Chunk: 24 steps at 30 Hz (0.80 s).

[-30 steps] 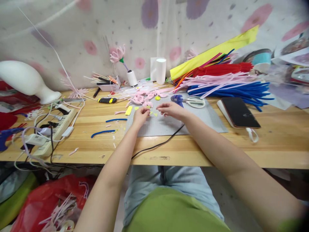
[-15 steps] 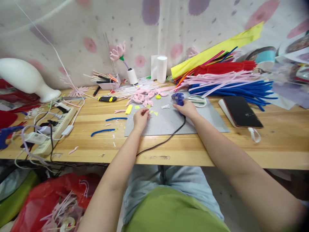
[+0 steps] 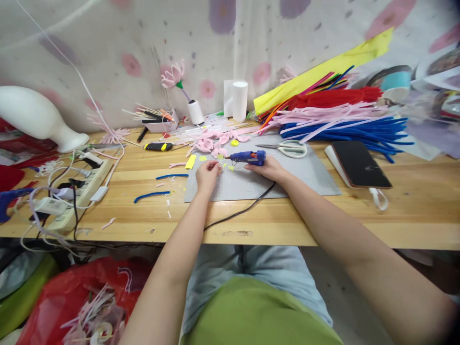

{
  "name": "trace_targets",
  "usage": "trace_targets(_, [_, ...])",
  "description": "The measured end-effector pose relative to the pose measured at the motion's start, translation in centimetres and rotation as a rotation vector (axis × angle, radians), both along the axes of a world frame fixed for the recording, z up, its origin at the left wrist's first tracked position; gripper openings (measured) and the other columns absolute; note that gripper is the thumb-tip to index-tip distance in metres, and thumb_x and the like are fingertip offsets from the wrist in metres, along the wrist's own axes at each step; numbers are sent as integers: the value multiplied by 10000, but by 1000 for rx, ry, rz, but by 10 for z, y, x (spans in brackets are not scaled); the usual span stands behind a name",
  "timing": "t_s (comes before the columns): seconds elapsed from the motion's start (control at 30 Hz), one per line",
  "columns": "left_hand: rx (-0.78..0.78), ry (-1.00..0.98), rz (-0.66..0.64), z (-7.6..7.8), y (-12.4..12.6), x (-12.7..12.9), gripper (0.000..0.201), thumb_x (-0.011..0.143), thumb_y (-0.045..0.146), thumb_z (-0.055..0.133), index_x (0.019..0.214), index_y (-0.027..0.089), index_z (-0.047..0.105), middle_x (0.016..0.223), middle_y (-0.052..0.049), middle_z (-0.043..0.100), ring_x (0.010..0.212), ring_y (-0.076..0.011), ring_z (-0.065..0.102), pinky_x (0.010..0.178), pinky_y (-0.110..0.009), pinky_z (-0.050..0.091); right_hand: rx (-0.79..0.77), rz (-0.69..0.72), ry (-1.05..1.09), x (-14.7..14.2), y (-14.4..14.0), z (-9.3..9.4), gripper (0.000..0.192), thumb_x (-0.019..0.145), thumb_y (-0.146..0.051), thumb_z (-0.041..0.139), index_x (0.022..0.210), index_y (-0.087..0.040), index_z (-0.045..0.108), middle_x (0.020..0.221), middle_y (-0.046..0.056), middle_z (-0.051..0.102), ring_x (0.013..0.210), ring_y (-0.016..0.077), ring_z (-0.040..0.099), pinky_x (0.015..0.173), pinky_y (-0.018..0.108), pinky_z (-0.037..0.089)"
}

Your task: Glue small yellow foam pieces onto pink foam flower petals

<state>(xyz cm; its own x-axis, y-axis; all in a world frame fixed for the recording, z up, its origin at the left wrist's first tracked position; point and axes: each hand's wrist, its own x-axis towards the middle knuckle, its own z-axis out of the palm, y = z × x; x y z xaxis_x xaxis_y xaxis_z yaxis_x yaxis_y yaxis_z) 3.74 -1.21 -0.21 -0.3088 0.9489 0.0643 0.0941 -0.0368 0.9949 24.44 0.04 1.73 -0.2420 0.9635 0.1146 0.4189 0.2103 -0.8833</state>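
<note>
Glue gun is gripped in the right hand, lying level, nozzle aimed leftward at a small piece, seemingly pinched by the left hand's fingers over the grey mat.

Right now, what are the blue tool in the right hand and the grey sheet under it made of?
Glue gun: glossy blue moulded plastic, apparently, with a black cord.
Grey mat: flat and matte, perhaps rubber or felt; hard to tell.
</note>
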Motion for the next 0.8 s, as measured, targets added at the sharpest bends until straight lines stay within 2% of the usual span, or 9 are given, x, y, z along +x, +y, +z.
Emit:
trace_targets(0.33, [-15, 111, 21, -1, 2, 1, 56, 745, 209, 548, 758, 162, 576, 673, 3, 590, 572, -113, 600, 538, -240, 502, 50, -3, -170, -8, 4, -4, 396, 652, -478, 656, 890, -168, 718, 786, 22, 682, 778, 216, 607, 714, 313, 469])
trace_targets(0.5, [-2, 147, 17, -1, 1, 1, 58, 741, 214, 549, 751, 166, 581, 672, -9, 600, 590, -136, 610, 544, -261, 497, 56, 1, -172, -11, 3, -4, 364, 658, -470, 667, 882, -188, 719, 795, 25, 687, 783, 221, 613, 715, 314, 471])
trace_targets(0.8, [14, 157, 10, -4, 2, 0, 60, 745, 224, 553, 756, 172, 580, 685, -6, 608, 591, -116, 599, 548, -232, 477, 64, 27, -123, -12, 2, -4, 332, 650, -436, 684, 873, -193, 716, 789, 21, 684, 767, 207, 608, 700, 303, 461])
